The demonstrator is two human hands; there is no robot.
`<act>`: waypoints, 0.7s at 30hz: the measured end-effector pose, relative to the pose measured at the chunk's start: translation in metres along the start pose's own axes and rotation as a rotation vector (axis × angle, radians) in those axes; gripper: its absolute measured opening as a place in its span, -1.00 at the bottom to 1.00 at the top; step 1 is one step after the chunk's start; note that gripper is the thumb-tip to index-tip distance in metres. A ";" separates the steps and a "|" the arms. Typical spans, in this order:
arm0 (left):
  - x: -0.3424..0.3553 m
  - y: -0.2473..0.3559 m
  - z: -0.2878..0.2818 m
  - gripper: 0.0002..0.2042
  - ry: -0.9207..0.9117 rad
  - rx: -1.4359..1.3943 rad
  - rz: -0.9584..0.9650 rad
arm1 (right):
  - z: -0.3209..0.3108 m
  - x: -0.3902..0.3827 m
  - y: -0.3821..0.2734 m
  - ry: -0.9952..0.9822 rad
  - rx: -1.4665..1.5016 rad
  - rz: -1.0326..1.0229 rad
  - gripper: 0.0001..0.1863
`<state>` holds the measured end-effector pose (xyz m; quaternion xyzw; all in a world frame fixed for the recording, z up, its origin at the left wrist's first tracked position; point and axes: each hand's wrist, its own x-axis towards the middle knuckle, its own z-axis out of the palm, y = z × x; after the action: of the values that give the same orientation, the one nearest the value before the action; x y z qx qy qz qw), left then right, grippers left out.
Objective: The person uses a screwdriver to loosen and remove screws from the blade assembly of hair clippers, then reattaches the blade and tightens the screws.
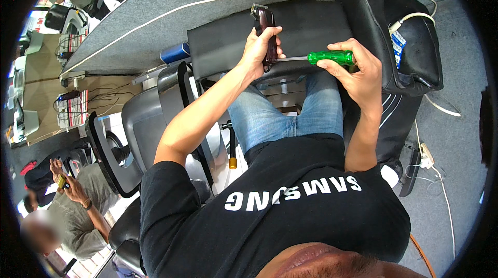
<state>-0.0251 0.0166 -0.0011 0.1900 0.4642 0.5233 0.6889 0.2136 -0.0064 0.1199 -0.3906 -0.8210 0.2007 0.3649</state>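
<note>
My left hand (252, 55) is closed round a dark maroon hair clipper (266, 25). The clipper stands nearly upright, its metal blade end pointing away from me. From the right, my right hand (364, 78) grips a screwdriver (327, 58) by its clear green handle. Its thin steel shaft runs level to the left, and the tip reaches the clipper's lower side, just below my left fingers. Whether the tip sits in a screw is too small to tell. Both hands are over the near edge of a black padded seat (306, 24).
A black padded armrest box (363, 8) with a blue-and-white packet (398, 44) and a white cable is at the right. A blue case (175, 52) lies left of the seat, near a black chair (142, 117). Another person (85, 216) sits at lower left, holding a small object. Cables cross the floor.
</note>
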 end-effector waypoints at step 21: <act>-0.003 0.003 0.006 -0.61 -0.009 0.170 0.115 | -0.016 -0.028 0.016 -0.280 -0.039 0.213 -0.67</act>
<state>-0.0219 0.0162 0.0051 0.2764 0.4923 0.5197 0.6412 0.2452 -0.0177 0.1081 -0.4507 -0.8215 0.2744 0.2161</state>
